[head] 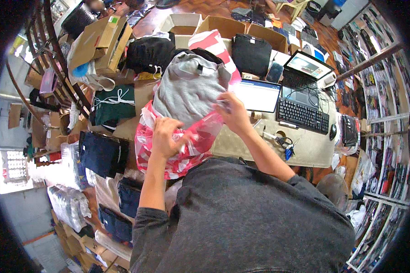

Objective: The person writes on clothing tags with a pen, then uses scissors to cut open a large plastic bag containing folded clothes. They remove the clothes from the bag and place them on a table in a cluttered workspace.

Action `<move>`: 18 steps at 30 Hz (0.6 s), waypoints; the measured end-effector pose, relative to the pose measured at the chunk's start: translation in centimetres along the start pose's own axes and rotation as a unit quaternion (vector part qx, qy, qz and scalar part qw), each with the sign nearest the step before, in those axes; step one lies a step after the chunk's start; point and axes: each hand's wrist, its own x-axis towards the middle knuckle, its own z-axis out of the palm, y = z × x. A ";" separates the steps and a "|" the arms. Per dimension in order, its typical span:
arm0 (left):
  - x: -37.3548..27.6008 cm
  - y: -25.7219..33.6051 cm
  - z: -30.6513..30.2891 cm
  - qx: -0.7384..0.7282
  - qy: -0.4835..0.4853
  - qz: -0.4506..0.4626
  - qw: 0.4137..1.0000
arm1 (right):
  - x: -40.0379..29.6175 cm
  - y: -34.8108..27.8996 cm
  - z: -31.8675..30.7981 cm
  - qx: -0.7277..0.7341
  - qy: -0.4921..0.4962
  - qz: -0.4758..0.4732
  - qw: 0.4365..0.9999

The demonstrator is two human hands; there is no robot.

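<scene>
A grey sweatshirt (188, 92) lies with its neckline away from me, its lower part inside a red-and-white plastic bag (145, 146). My right hand (234, 112) pinches the bag's rim at the right, and translucent plastic stretches from it towards the middle. At the bag's near left side is my left hand (165, 136), with its thumb apart from its curled fingers. Blur hides whether that hand grips the plastic. Just beyond the sweatshirt lies another red-and-white striped bag (212, 44).
Right of the bag are a tablet (258, 95), a black keyboard (302, 116), a laptop (309, 66) and a mouse (332, 131). Folded dark garments (100, 153) and a green drawstring garment (114, 105) lie left. Cardboard boxes (222, 27) line the far side; packed shelves (386, 102) stand right.
</scene>
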 end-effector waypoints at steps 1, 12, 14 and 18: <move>-0.6 2.2 -0.9 0.038 -0.024 0.002 0.999 | 1.6 -0.7 1.1 -0.014 -0.082 -0.018 0.996; -10.0 -1.1 0.1 0.132 0.053 -0.166 0.976 | 9.3 -5.2 14.0 -0.340 -0.393 0.020 0.854; -12.4 -3.6 2.7 0.100 0.106 -0.205 0.968 | 9.1 -4.6 15.1 -0.336 -0.361 0.018 0.870; -14.0 -7.6 5.2 0.024 0.160 -0.244 0.956 | 8.9 -4.2 16.8 -0.349 -0.317 0.020 0.882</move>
